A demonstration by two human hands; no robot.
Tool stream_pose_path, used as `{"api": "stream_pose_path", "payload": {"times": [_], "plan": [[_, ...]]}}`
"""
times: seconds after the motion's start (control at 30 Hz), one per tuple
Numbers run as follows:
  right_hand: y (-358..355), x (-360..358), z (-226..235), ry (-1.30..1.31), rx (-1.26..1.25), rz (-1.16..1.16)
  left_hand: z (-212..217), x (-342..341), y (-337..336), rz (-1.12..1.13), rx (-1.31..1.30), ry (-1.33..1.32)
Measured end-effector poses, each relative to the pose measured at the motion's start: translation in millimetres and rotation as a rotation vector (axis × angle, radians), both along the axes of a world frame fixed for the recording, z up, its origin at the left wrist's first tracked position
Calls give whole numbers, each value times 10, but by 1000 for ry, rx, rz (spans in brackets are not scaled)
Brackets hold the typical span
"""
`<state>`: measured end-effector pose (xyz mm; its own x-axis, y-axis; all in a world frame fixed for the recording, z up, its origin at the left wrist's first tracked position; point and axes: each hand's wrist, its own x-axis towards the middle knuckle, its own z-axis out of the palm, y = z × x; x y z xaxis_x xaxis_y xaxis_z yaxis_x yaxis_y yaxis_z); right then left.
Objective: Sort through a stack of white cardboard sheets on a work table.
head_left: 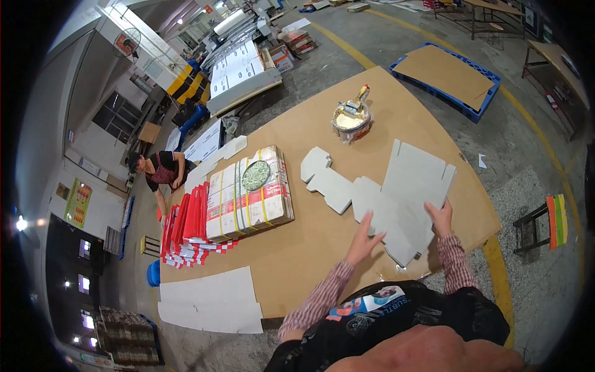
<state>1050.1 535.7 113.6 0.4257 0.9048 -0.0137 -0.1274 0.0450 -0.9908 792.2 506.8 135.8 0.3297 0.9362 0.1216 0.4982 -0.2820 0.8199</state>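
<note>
A stack of flat grey die-cut cardboard blanks [403,192], with notched flaps, lies at the table's near right. My left hand [362,240] is at the stack's lower left edge, fingers stretched and thumb apart, gripping nothing. On the stack's right side, my right hand [441,218] holds the edge, its thumb over the top and the other fingers along the outside. How many sheets it holds cannot be made out. Left of the stack and touching it lies a narrower grey cardboard piece [334,186] with cut flaps.
A tub of cream-coloured paste [351,123] with a brush across it stands at the far side. To the left are a strapped carton [248,195] and red-and-white folded pieces [189,220]. A white sheet [214,301] overhangs the near edge. A co-worker [164,170] stands beyond the left end.
</note>
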Motion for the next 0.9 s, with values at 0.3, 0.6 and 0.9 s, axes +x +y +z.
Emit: {"api": "stream_pose_path", "payload": {"times": [0.3, 0.6, 0.9], "plan": [[-1319, 96, 715, -491, 178, 125, -35, 540, 645, 28, -535, -833], [-1894, 500, 465, -388, 76, 100, 150, 853, -480, 238, -209, -861], [-1993, 840, -199, -395, -176, 281, 260, 401, -537, -276, 14, -338]]}}
